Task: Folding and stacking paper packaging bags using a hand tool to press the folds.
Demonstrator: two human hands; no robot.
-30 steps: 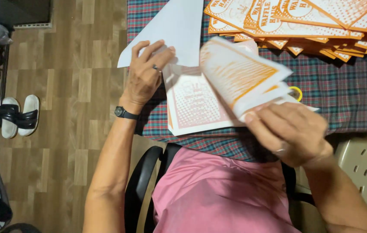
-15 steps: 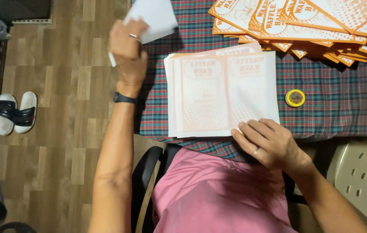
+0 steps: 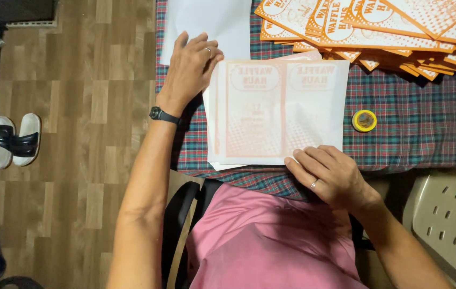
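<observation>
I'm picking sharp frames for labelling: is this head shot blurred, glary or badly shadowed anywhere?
Head view: mostly sharp, with both the left hand and the right hand crisp; even light, no harsh glare, though the white sheet stack looks slightly washed out; a soft shadow lies under the left wrist on the plaid cloth; the top left corner is dark.
</observation>
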